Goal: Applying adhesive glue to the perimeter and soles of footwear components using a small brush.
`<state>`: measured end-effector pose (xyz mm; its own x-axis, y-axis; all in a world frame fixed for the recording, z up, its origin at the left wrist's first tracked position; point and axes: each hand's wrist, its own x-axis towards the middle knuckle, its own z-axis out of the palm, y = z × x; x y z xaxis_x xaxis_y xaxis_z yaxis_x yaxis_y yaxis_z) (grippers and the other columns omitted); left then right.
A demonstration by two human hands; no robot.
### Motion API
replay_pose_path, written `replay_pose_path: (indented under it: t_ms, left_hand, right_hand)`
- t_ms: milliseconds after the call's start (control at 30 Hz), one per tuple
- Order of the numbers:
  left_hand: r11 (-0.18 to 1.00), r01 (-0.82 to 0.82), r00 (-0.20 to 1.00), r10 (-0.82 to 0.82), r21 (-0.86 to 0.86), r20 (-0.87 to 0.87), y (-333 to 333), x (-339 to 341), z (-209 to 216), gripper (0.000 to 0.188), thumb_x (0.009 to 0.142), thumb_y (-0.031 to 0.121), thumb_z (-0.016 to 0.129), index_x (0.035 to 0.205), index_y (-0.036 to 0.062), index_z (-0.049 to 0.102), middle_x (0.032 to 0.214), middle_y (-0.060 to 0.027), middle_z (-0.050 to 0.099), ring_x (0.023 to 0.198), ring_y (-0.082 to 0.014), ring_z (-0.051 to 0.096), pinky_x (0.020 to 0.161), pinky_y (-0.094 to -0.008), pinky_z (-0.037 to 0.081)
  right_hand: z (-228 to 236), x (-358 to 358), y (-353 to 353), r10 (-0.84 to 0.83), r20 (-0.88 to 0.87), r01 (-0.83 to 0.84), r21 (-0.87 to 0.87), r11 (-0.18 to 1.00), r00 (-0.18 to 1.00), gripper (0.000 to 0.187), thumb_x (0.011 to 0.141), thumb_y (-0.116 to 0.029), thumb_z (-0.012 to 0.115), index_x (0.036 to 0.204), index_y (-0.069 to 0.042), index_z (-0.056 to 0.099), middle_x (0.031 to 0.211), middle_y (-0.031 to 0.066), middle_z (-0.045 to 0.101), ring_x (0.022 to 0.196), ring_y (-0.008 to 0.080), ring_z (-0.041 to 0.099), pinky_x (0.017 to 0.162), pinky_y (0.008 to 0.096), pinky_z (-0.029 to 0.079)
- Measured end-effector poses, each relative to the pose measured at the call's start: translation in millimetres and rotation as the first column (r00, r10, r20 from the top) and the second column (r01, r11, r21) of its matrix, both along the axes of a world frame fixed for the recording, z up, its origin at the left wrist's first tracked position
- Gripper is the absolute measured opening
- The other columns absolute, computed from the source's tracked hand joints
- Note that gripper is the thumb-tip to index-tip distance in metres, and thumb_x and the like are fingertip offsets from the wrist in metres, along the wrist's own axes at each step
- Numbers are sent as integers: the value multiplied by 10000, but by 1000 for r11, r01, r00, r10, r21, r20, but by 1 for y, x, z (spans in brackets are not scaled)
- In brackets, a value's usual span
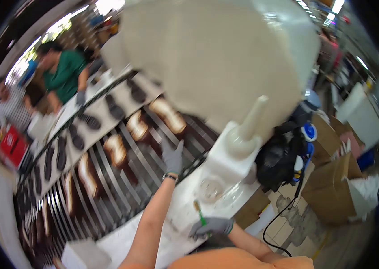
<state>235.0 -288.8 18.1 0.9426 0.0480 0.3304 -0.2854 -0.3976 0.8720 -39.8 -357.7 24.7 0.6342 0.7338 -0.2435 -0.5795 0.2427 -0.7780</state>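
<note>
My left hand [172,158], in a grey glove, reaches over the near edge of a slatted conveyor [129,188]. Its fingers are spread beside a brown shoe upper [171,119] with a pale underside turned up. Several similar uppers lie in a row on the slats, one of them a shoe upper [117,150] further left. Low in front of me, my gloved right hand [212,227] is closed around a small green-handled brush [200,213], its bristle end pointing up. Just beyond the brush, a round white cup [210,189] sits on the white ledge.
Dark shoe soles [114,107] line the conveyor's far strip. A white bottle with a nozzle [243,139] stands at the ledge, under a large pale hood [216,54]. Across the conveyor is a person in green [66,71]. Cardboard boxes [333,193] and a black cable lie right.
</note>
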Motion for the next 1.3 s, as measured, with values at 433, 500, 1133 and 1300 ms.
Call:
replay_pose_path:
  t_ms: [433, 500, 1133, 1300]
  left_hand:
    - [998, 2, 999, 1, -66, 51, -59, 62, -27, 1049, 682, 32, 788, 1549, 202, 222, 1495, -205, 405, 1351, -361, 428, 1114, -418, 371]
    - [988, -94, 993, 102, 123, -61, -56, 72, -29, 983, 670, 26, 787, 1507, 200, 303, 1449, -206, 456, 1314, -361, 467, 1085, -426, 402]
    - [997, -76, 990, 76, -9, 121, 13, 123, 0, 772, 638, 142, 901, 1215, -49, 425, 1154, -249, 583, 1031, -392, 592, 872, -481, 514]
    - [939, 186, 954, -243, -288, -176, 42, 111, 85, 516, 748, 242, 819, 1103, -68, 610, 1051, -212, 656, 934, -309, 636, 726, -386, 584]
  right_hand:
    - [1, -1, -5, -159, 69, 155, 59, 986, 985, 216, 921, -159, 660, 1002, 33, 716, 935, 129, 702, 870, 193, 662, 760, 369, 536]
    - [8, -3, -8, -165, 8, 164, 67, 984, 986, 194, 928, -147, 655, 996, 23, 719, 931, 117, 705, 847, 183, 659, 773, 364, 527]
    - [-35, 9, 37, -160, -60, 171, 388, 906, 985, 213, 914, -59, 614, 1081, 72, 607, 894, 175, 662, 799, 253, 664, 745, 390, 544]
    - [-35, 8, 33, -64, -56, 83, 460, 884, 996, 340, 933, -53, 593, 1236, 101, 582, 1087, 209, 690, 935, 245, 687, 818, 362, 559]
